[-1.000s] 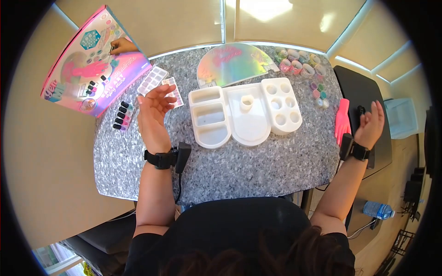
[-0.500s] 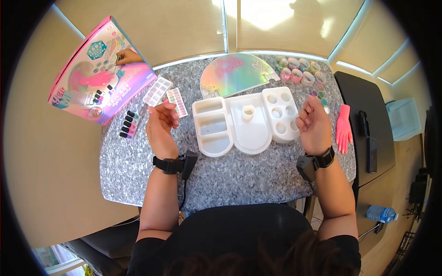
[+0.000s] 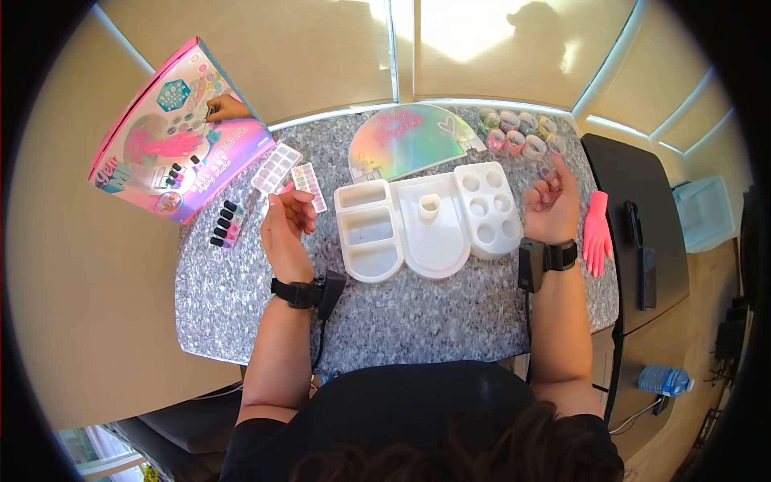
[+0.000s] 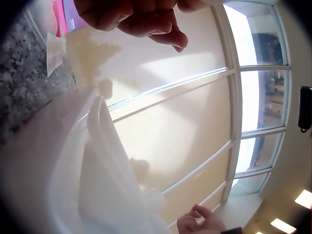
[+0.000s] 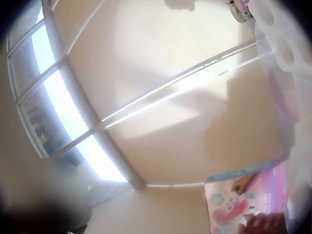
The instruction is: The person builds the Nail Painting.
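Note:
In the head view a white moulded tray (image 3: 371, 229) lies mid-table, with a small white ring (image 3: 429, 207) on its middle part. The left hand (image 3: 288, 237) is raised left of the tray, fingers loosely bent, holding nothing, near a sticker sheet (image 3: 310, 187) and a gem case (image 3: 275, 167). The right hand (image 3: 552, 207) hovers right of the tray's round-holed part, fingers loosely curled and empty. The left wrist view shows the left hand's fingers (image 4: 141, 19) over the blurred tray (image 4: 92, 170).
A pink hand model (image 3: 597, 234) lies at the right. Small pots (image 3: 514, 132) stand at the back right, a shiny half-round panel (image 3: 409, 143) behind the tray. Black-capped bottles (image 3: 226, 225) and a colourful box (image 3: 177, 140) are on the left; a phone (image 3: 647, 278) is far right.
The right hand has come in from the far right, over the dark side surface, to beside the tray. The left hand has shifted slightly; the head view has tilted a little.

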Available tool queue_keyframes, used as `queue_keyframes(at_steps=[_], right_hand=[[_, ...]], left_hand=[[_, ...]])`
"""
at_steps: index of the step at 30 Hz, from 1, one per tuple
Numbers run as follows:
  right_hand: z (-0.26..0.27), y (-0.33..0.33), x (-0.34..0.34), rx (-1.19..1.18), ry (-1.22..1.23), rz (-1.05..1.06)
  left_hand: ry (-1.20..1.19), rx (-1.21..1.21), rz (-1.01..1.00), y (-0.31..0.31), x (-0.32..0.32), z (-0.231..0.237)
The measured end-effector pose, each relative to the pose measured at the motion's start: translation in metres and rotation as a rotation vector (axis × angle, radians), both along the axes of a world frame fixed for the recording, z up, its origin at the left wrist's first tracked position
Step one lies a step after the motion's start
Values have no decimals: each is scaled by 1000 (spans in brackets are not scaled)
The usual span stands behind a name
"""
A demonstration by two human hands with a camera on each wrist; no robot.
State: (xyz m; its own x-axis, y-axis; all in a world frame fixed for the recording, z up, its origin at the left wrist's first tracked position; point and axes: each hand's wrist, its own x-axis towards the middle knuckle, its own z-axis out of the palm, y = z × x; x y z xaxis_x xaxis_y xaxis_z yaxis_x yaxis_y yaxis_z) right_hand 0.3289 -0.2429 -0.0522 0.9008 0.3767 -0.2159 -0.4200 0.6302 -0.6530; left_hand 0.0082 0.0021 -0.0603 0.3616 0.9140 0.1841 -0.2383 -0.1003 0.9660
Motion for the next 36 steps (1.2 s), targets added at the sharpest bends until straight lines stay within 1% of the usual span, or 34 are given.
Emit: queue_keyframes(at_steps=[1, 3, 4, 7, 9, 10, 11, 12, 13, 16, 18, 19, 21, 22, 24, 25, 30, 36], right_hand=[[-1, 1, 0, 0, -1, 2], [-1, 2, -1, 8, 13, -99], [-3, 2, 0, 9, 14, -101], [-10, 0, 11, -42, -59, -148], [-20, -8, 14, -48, -158, -135], [-27, -12, 17, -50, -158, -132], [-32, -16, 20, -7, -163, -79], [-38, -19, 23, 37, -169, -25], [-39, -19, 23, 36, -170, -20], [-34, -16, 22, -10, -165, -46], [-24, -12, 16, -124, -205, -43], [-18, -10, 11, -123, -202, -44], [-10, -6, 0, -225, -280, -5], [-11, -5, -4, -225, -278, -7], [-13, -4, -6, -275, -349, 11], [-13, -4, -6, -275, -349, 10], [-14, -6, 0, -323, -387, 133], [-13, -8, 0, -344, -393, 143]], left_hand=[[-1, 1, -9, 0, 0, 0], [-2, 2, -19, -1, 0, 0], [-5, 4, 2, -2, 2, 1], [-3, 3, 25, 0, 1, 0], [9, -4, 31, 3, -3, -3], [-12, -23, 25, 4, -4, -4], [-35, -42, 19, 5, -4, -5], [-37, -44, 24, 4, -4, -4], [-14, -33, 31, 3, -3, -2], [2, -30, 40, 1, -1, 2], [-3, -39, 39, 1, -1, 2], [-4, -36, 44, 2, -1, 2], [-2, -32, 45, 3, -2, 2], [-3, -26, 42, 3, -5, 3], [-4, -19, 38, 3, -6, 3], [-1, -15, 43, 3, -6, 3], [-2, -18, 40, 4, -7, 4], [-2, -11, 37, 5, -6, 4]])
